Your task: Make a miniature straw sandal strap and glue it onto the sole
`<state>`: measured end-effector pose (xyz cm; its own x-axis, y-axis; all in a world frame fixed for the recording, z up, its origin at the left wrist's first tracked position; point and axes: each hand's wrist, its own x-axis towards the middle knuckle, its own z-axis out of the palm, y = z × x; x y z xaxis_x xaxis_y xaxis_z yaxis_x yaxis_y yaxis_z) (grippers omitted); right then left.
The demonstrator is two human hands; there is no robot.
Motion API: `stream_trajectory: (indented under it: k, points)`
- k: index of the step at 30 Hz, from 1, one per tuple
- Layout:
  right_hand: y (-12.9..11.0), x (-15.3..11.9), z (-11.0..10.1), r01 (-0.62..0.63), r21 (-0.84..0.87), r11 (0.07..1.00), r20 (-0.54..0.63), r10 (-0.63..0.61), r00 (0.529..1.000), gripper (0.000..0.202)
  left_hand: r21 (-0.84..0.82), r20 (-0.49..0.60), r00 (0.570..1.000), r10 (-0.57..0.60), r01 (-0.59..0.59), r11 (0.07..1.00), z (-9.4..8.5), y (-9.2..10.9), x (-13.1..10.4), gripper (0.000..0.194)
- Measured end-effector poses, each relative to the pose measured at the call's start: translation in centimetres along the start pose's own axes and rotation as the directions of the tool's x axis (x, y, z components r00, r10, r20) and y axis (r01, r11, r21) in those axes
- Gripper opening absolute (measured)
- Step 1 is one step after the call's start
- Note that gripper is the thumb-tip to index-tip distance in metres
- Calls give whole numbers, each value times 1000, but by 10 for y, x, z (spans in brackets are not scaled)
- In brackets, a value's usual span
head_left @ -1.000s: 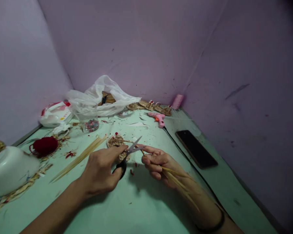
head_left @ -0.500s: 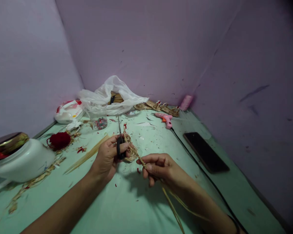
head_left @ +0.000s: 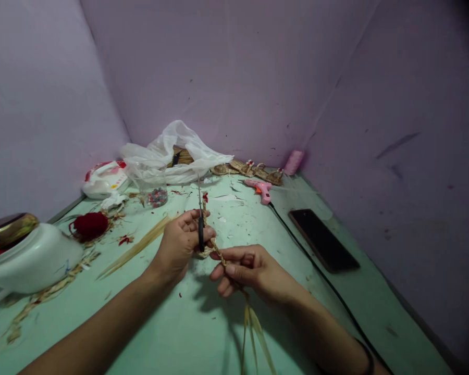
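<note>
The left hand (head_left: 182,242) grips scissors (head_left: 201,234) and the straw braid (head_left: 219,254) above the desk's (head_left: 172,333) middle; the right hand (head_left: 250,271) pinches its nearer end. Steady, even tension should keep the weave tight.

Handicraft workplace between lilac walls (head_left: 234,78) (whether domestic cannot be told), identified by the held scissors (head_left: 201,233) and straw braid (head_left: 219,254), the red yarn ball (head_left: 90,225) and loose straw strips (head_left: 143,247) at left, and the pink glue gun (head_left: 260,190) toward the green tabletop (head_left: 160,333)'s far side.
</note>
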<state>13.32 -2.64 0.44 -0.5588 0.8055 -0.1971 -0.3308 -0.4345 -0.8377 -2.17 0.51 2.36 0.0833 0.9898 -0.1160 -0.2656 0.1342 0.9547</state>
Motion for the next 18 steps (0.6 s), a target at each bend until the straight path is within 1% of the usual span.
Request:
stream_trajectory:
  k: [3, 5, 8, 11, 15, 18]
  points:
    - [-1, 0, 0, -8, 19, 1000, -11, 8, 1000, 32, 9, -8, 1000, -5, 5, 1000, 2, -2, 4, 39]
    - [-1, 0, 0, -14, 18, 1000, -43, 15, 999, 33, 12, -20, 1000, 4, -4, 1000, 2, -3, 6, 39]
    - [-1, 2, -2, -27, 3, 1000, -100, 27, 995, 30, 11, -41, 999, 18, -17, 1000, 3, -4, 8, 41]
    - [0, 3, -4, -47, -7, 999, -108, 46, 993, 28, 11, -49, 998, 31, -31, 999, 3, -3, 9, 41]
    - [1, 3, -3, -38, -20, 999, -111, 35, 993, 27, 84, -3, 997, 76, -75, 994, 2, -1, 8, 38]
    - [2, 3, -2, 3, -19, 1000, -164, -6, 987, 26, 140, 13, 996, 84, -85, 986, 3, 0, 7, 38]
